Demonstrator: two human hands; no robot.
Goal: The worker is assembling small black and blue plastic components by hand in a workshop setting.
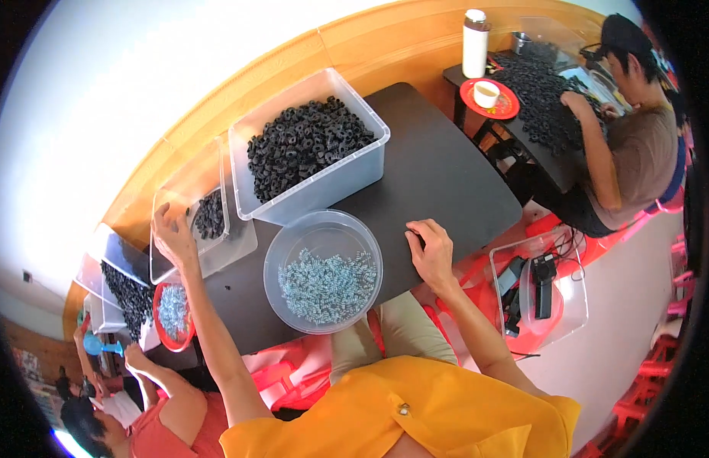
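Overhead, so to speak, a dark table (438, 164) stands against orange panelling (392, 34) with a pale wall (163, 69) above. At a second dark table, a co-worker (637, 153) in a cap bends over a heap of black pieces (541, 107), near a white bottle (476, 49) and a red plate (508, 103) bearing a cup (486, 94). Lower left, another person (190, 420) in red sits near a red bowl (188, 333) of pale pieces. To the right, a clear bin (572, 305) holds dark devices, above a pale floor.

On the nearer table, a large clear tub (324, 187) is piled with black ring-shaped pieces (308, 145); a round clear bowl (324, 327) of light blue pieces (327, 284) sits at the near edge, between the hands.

The left hand (174, 237) is raised with bent fingers parted, over a clear tray (230, 256) beside small black parts (210, 214); contact is unclear. The right hand (432, 256) is half-curled by the table's edge, thumb near forefinger; whether it pinches anything, I cannot tell.
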